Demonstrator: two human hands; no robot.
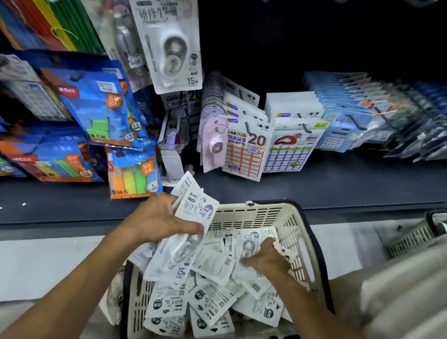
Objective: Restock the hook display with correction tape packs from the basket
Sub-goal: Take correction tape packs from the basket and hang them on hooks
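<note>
Over the basket [299,231] of loose packs [211,299], left grip [161,218] clutches several, right grip [267,258] pinches one.

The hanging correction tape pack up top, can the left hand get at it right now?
Probably not freely: the left hand already grips a bundle of packs, though nothing blocks the way up to the hanging pack.
</note>
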